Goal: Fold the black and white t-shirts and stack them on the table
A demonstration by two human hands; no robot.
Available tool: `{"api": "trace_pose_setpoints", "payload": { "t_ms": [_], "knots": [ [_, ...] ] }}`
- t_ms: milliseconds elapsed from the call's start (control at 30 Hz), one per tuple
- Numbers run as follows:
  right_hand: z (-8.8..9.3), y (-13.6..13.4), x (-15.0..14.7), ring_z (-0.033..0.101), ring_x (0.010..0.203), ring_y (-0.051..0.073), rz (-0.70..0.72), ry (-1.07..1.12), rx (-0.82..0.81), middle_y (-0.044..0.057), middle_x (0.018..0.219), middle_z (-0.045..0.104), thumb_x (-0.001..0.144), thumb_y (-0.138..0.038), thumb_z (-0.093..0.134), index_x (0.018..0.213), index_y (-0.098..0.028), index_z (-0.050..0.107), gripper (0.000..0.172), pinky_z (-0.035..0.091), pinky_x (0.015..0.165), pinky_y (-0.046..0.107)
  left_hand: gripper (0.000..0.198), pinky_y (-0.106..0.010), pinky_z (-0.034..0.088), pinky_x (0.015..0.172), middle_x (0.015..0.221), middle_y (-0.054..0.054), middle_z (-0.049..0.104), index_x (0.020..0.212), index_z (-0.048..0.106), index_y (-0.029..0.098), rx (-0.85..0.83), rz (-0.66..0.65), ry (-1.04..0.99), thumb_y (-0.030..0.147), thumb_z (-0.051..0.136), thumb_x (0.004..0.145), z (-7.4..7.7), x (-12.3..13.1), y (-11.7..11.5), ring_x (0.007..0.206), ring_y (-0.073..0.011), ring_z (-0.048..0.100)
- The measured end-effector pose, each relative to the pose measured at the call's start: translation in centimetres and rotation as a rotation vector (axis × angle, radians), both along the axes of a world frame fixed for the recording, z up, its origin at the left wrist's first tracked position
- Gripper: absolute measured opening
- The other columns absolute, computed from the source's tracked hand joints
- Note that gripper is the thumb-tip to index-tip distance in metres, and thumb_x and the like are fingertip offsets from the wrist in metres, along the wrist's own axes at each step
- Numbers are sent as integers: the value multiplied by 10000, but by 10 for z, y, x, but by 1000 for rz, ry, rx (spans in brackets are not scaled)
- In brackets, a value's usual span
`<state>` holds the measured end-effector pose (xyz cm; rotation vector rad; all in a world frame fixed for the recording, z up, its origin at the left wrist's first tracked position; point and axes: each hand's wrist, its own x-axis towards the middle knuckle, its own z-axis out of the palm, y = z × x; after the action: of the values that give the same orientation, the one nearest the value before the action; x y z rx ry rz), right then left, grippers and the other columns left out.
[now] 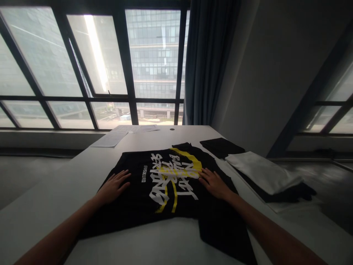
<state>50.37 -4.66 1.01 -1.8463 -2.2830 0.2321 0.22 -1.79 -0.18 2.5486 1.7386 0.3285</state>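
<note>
A black T-shirt [138,202] with white lettering and yellow bands lies spread sideways on a white table [154,141]. Its hem end is toward the left, and one sleeve reaches the near right edge of the view. My left hand [113,187] rests flat on the shirt near the hem, fingers out and slightly apart. On the right side of the print, my right hand [213,183] lies palm down with its fingers stretched over the lettering. Neither hand grips the cloth.
Sheets of paper [109,139] lie at the far left of the table. A folded black cloth [222,147] sits at the right edge. Nearer, a whitish sheet or bag [264,171] lies over dark cloth [298,195]. Windows and a blue curtain [205,62] stand behind.
</note>
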Motion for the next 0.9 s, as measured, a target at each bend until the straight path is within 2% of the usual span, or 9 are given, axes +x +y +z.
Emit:
{"api": "trace_pose_setpoints", "payload": {
  "t_ms": [133, 200, 267, 367, 500, 600, 700, 800, 900],
  "knots": [
    [4, -16, 20, 459, 1346, 265, -24, 105, 137, 106, 1439, 529, 976, -458, 336, 1297, -214, 613, 490, 269, 1158, 505, 497, -479, 412, 1079, 1323, -88, 641, 1176, 691, 232, 133, 15, -62, 546, 397, 930, 18, -3, -17, 1238, -297, 566],
    [8, -28, 40, 575, 1204, 262, -10, 163, 176, 116, 1293, 632, 953, -435, 375, 1165, -205, 686, 441, 379, 1094, 452, 474, -435, 470, 1023, 1216, -81, 690, 1064, 726, 237, 88, -28, -118, 577, 434, 910, 24, -13, -29, 1128, -277, 628],
    [10, -43, 64, 627, 1101, 258, 23, 217, 167, 113, 1168, 682, 902, -373, 437, 1066, -207, 721, 367, 442, 1036, 417, 478, -411, 485, 1016, 1184, -73, 704, 1025, 736, 242, 6, -67, -198, 624, 495, 868, 24, -31, -44, 1094, -266, 647],
    [11, -68, 95, 627, 1119, 265, 67, 292, 108, 106, 1154, 689, 775, -247, 509, 1029, -211, 743, 347, 432, 1056, 419, 493, -424, 428, 1093, 1272, -68, 678, 1042, 743, 255, -100, -145, -336, 646, 529, 830, 16, -62, -68, 1235, -286, 580],
    [16, -93, 111, 486, 1329, 308, 122, 341, -105, 103, 1426, 538, 657, -206, 589, 1182, -230, 719, 542, 352, 1128, 457, 475, -488, 321, 1158, 1409, -55, 588, 1098, 734, 291, -175, -199, -358, 618, 566, 798, 9, -86, -97, 1387, -312, 430],
    [21, -99, 103, 389, 1399, 336, 141, 333, -213, 99, 1521, 430, 634, -287, 690, 1191, -249, 720, 559, 345, 1129, 473, 425, -494, 324, 1154, 1417, -57, 580, 1042, 751, 299, -165, -174, -302, 601, 630, 767, 14, -78, -108, 1389, -329, 420],
    [28, -97, 87, 389, 1391, 366, 141, 339, -148, 140, 1426, 533, 681, -503, 698, 928, -193, 784, 405, 310, 1146, 480, 371, -440, 435, 1079, 1323, -79, 640, 1013, 754, 250, -127, -50, -383, 540, 675, 795, 25, -58, -111, 1275, -342, 528],
    [43, -102, 76, 508, 1279, 365, 114, 362, -121, 154, 1236, 659, 738, -699, 585, 851, -180, 758, 559, 351, 1109, 477, 366, -443, 527, 935, 1239, -76, 637, 1150, 666, 175, -92, 84, -476, 430, 646, 889, 36, -48, -110, 1100, -300, 614],
    [76, -122, 78, 647, 984, 310, 97, 337, -270, 116, 978, 718, 763, -768, 521, 885, -179, 733, 638, 495, 922, 443, 370, -442, 547, 878, 1229, -65, 608, 1222, 600, 150, -33, 137, -515, 384, 602, 936, 48, -54, -109, 1053, -269, 619]
  ]
}}
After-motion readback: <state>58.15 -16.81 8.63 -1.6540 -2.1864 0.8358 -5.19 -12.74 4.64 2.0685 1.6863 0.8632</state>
